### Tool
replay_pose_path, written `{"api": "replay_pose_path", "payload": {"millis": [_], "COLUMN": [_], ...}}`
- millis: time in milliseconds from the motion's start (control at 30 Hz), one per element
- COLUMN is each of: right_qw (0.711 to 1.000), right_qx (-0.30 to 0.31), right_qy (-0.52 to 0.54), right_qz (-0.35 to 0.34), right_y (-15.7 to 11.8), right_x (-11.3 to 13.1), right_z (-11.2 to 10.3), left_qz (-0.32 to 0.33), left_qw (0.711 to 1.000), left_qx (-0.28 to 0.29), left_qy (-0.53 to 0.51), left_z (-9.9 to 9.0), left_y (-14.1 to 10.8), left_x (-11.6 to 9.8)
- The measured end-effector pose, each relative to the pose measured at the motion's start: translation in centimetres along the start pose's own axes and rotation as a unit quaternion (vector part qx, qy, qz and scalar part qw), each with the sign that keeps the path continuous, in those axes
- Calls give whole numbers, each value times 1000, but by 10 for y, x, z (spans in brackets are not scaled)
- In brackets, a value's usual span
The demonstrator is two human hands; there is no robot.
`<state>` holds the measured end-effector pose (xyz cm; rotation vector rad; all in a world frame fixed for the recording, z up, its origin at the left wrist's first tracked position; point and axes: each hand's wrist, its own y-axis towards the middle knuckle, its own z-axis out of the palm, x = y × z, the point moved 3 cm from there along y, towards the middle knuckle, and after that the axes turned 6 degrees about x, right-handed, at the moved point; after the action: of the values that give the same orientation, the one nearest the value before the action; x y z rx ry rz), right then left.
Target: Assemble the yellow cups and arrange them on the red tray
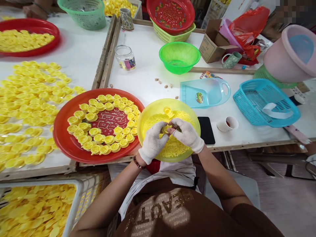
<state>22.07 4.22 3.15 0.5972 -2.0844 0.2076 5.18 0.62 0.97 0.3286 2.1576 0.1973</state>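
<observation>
Both hands wear white knitted gloves with bare fingertips. My left hand and my right hand meet over a yellow bowl, their fingers closed on one small round yellow plastic piece. The fingertips partly cover this piece. Small yellow pellet-like parts fill the bowl, and another yellow plastic piece lies on them beyond my fingers. Left of the bowl, a red tray carries a ring of round yellow cup-like pieces.
Loose yellow pieces cover the left table, with a crate of yellow discs below. A phone, paper cup, blue scoop and blue basket lie rightward. A green bowl and glass jar stand behind.
</observation>
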Motion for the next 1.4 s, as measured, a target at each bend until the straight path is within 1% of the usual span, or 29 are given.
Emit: {"api": "replay_pose_path", "payload": {"millis": [100, 200, 267, 300, 367, 433, 500, 567, 633, 667, 733, 800, 833, 900, 933, 967, 1033, 1067, 1100, 1133, 1167, 1200, 1267, 1300, 1333, 1400], "right_qw": [1000, 1000, 1000, 1000, 999, 998, 997, 998, 998, 998, 998, 998, 998, 994, 991, 985, 967, 955, 943, 933, 926, 924, 926, 929, 933, 951], "right_qx": [11, 12, 13, 9, -17, -47, -57, -52, -47, -45, -38, -22, -7, 34, 58, 86, 144, 168, 188, 204, 211, 215, 222, 224, 222, 208], "right_qy": [-20, -10, -4, -8, -28, -46, -46, -37, -33, -33, -38, -46, -54, -82, -102, -127, -194, -230, -262, -287, -302, -306, -296, -287, -273, -216], "right_qz": [-5, -9, -4, -2, 1, 2, 5, 8, 5, 1, -12, -28, -38, -57, -65, -73, -82, -82, -82, -81, -80, -80, -78, -76, -72, -68], "right_y": [1, -1, -4, -5, -7, -9, -10, -11, -11, -10, -8, -4, -2, 2, 4, 5, 6, 6, 5, 4, 2, 1, -2, -3, -3, -4], "right_x": [5, 4, 1, 0, -3, -6, -8, -9, -10, -11, -11, -11, -10, -5, -1, 3, 12, 15, 18, 20, 21, 20, 17, 14, 12, 8], "right_z": [4, 2, -1, -3, -7, -9, -9, -8, -6, -4, -2, 1, 4, 11, 16, 21, 35, 42, 49, 55, 60, 63, 67, 67, 67, 65], "left_qz": [-3, -9, 1, 9, 21, 10, -29, -83, -141, -168, -212, -234, -238, -235, -226, -208, -143, -99, -54, -14, 17, 35, 41, 44, 44, 53], "left_qw": [1000, 999, 999, 998, 996, 993, 987, 974, 957, 948, 928, 915, 912, 910, 914, 923, 949, 961, 971, 976, 977, 972, 947, 932, 919, 903], "left_qx": [-6, -10, -22, -33, -58, -79, -90, -85, -58, -34, 22, 83, 110, 139, 133, 114, 55, 31, 23, 31, 57, 98, 185, 219, 241, 262], "left_qy": [29, 46, 50, 52, 62, 87, 133, 190, 246, 269, 304, 317, 316, 312, 309, 304, 276, 255, 232, 214, 205, 210, 258, 286, 309, 337], "left_z": [2, 4, 2, -2, -19, -45, -76, -104, -123, -129, -133, -133, -133, -132, -131, -129, -120, -111, -98, -83, -65, -45, -9, 5, 16, 27], "left_y": [-3, -4, -3, -2, 3, 8, 13, 17, 18, 18, 17, 15, 15, 16, 19, 22, 33, 39, 46, 54, 62, 70, 87, 95, 102, 111], "left_x": [0, -1, -4, -4, -3, 7, 25, 50, 76, 88, 107, 118, 119, 114, 107, 98, 72, 57, 43, 29, 17, 9, 2, 2, 4, 9]}}
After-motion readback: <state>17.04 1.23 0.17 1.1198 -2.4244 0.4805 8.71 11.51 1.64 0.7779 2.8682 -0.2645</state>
